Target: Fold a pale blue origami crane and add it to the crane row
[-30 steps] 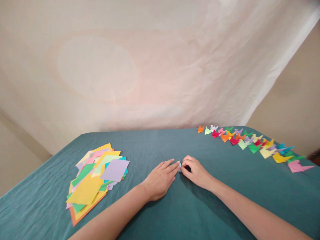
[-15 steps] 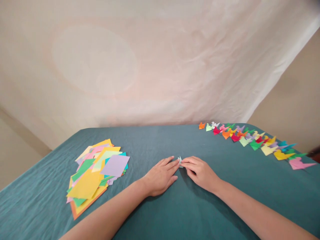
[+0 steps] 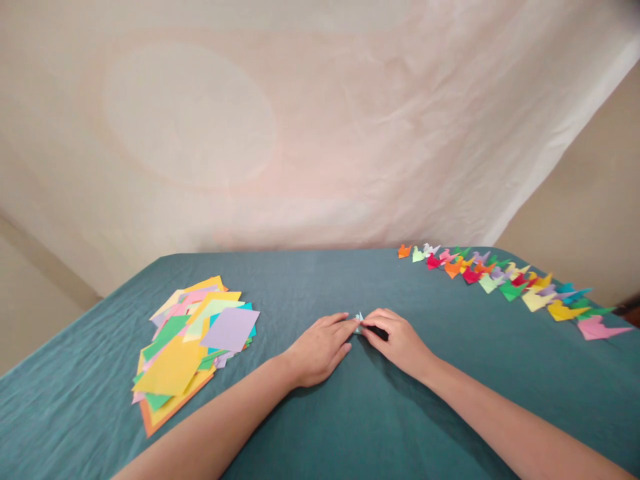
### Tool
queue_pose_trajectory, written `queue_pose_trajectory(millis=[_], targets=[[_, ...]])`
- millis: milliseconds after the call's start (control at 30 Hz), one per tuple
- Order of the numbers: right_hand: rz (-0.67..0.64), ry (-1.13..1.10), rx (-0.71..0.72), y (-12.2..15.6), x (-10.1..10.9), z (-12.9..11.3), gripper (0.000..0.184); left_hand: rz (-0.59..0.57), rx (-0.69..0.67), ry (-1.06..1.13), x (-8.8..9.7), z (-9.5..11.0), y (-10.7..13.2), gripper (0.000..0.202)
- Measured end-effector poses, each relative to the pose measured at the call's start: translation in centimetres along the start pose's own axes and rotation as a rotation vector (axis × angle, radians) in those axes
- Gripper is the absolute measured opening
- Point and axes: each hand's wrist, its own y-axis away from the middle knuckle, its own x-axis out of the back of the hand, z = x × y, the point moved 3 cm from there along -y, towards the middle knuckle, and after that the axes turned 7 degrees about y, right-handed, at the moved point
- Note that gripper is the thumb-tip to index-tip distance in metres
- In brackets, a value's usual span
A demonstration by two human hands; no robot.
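Between my hands, on the cloth, is a small pale blue paper bird (image 3: 361, 317), mostly covered by fingertips, with a pointed tip sticking up. My left hand (image 3: 323, 350) lies to its left, palm down, fingers stretched out, the fingertips touching the paper's left side. On the other side my right hand (image 3: 395, 339) pinches the paper bird between thumb and fingers, and a gap shows between thumb and index finger. The exact folds under the fingers are hidden.
A blue-green cloth (image 3: 320, 433) covers the table. To the left lies a loose pile of coloured paper squares (image 3: 173, 367). Several folded paper birds (image 3: 513, 291) stand in slanting rows along the right side. A pale hanging sheet (image 3: 320, 133) rises behind the table.
My right thumb has shifted up and closer to the paper bird, so its grip is now a pinch. The left hand's fingers have drawn slightly closer together; the rest stays put.
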Motion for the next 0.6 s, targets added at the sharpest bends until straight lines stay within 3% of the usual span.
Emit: queue_pose_trajectory(millis=[233, 367, 600], targets=[[0.006, -0.148, -0.203, -0.51, -0.79, 1.04, 0.011, 0.004, 0.01, -0.007, 0.08, -0.05, -0.1, 0.042], [-0.038, -0.165, -0.196, -0.79, -0.72, 1.03, 0.007, 0.009, 0.018, -0.006, 0.11, -0.06, -0.14, 0.043], [-0.07, -0.175, -0.203, -0.84, -0.71, 1.03, 0.017, -0.011, 0.003, -0.025, 0.19, -0.06, -0.16, 0.041]])
